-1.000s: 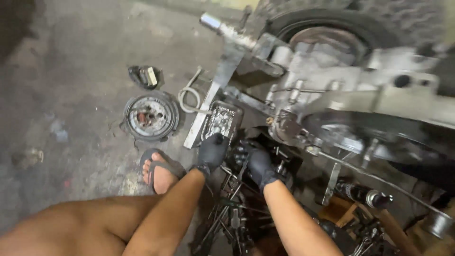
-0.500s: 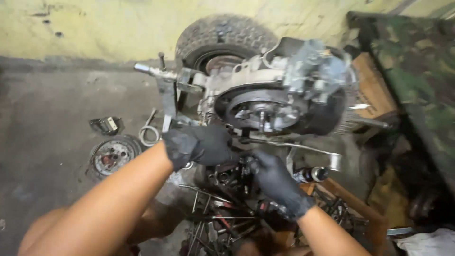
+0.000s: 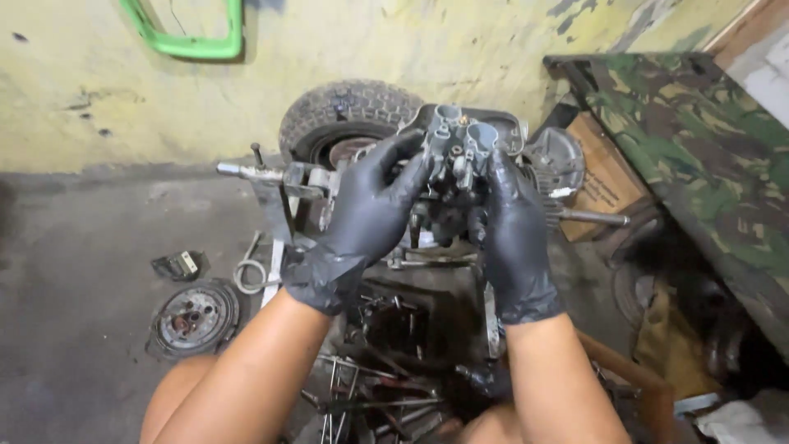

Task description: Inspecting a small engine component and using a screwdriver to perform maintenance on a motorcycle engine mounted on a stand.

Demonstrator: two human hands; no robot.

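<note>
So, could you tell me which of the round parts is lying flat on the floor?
The rusty metal disc at lower left lies flat on the concrete; the knobby tyre stands upright by the wall.

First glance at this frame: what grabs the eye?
Two black-gloved hands, left hand and right hand, hold a grey metal carburetor up at centre frame. Right behind it sits a small engine assembly with a knobby tyre against the yellow wall. On the concrete floor at lower left lies a round metal disc.

Black glove on left hand [image 3: 362, 222], black glove on right hand [image 3: 516, 238], bare forearms, no sleeves
</note>
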